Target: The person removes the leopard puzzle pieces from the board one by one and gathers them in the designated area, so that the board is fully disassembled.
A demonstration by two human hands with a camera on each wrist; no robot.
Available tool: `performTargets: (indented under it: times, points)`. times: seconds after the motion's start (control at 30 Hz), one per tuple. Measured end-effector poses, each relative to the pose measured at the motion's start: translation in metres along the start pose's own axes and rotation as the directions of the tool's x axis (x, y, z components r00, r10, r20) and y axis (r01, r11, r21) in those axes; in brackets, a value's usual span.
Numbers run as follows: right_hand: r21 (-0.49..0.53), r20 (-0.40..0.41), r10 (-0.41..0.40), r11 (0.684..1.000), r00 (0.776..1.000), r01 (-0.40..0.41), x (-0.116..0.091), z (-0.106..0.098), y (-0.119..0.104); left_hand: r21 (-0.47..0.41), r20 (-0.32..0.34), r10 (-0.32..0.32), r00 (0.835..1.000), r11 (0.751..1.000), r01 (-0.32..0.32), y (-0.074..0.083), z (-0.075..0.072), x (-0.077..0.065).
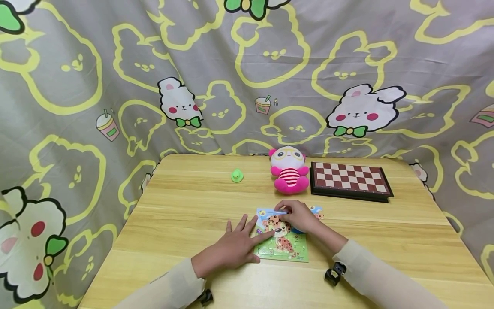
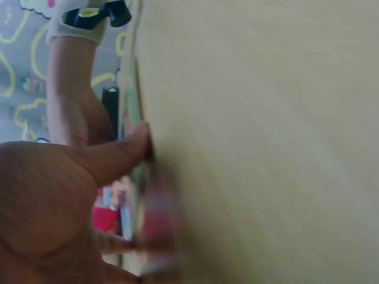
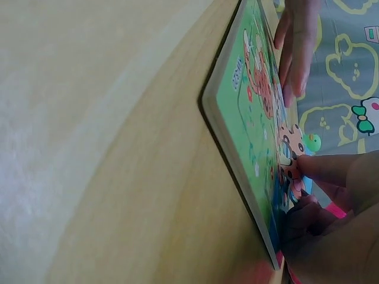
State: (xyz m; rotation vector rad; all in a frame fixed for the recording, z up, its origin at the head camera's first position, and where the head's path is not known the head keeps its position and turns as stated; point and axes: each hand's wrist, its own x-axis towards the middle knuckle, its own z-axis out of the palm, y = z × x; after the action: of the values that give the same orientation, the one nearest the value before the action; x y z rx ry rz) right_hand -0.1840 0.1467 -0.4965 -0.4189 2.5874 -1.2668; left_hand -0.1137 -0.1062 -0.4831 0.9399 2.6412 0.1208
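A jigsaw puzzle [image 1: 283, 251] with a cartoon leopard on green and blue lies flat on the table. My left hand [image 1: 233, 244] rests at its left side, fingers spread, with the index finger reaching onto the leopard's face. Over the puzzle's upper part, my right hand [image 1: 299, 216] pinches a puzzle piece between thumb and fingers. That puzzle piece [image 3: 291, 173] shows leopard spots in the right wrist view, partly hidden by the fingers. Just beyond the right hand, loose puzzle pieces [image 1: 317, 211] lie partly covered. The left wrist view is blurred around the left hand [image 2: 53, 195].
A pink and white plush toy [image 1: 289, 171] sits behind the puzzle. To its right lies a checkered board [image 1: 349, 178] on a black case; to its left, a small green duck [image 1: 237, 175]. Patterned curtain [image 1: 216, 86] hangs behind the wooden table [image 1: 173, 214].
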Motion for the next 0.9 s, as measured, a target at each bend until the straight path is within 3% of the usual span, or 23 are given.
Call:
performTargets:
  times: [0.33, 0.63, 0.9]
  points:
    - [0.016, 0.011, 0.019, 1.000, 1.000, -0.019, -0.0006, -0.0015, -0.0014, 0.075, 0.073, -0.059, 0.996, 0.996, 0.053, 0.0107, -0.0105, 0.0045]
    - [0.075, 0.028, 0.032, 0.997, 0.999, -0.034, -0.0009, -0.0050, -0.0016, 0.112, 0.079, -0.054, 0.995, 0.993, 0.044, 0.0115, -0.0114, 0.0055]
    - [0.055, 0.019, 0.042, 0.998, 0.999, -0.043, 0.0003, -0.0091, -0.0001, 0.127, 0.065, -0.049, 0.997, 0.991, 0.040, 0.0105, -0.0088, 0.0050]
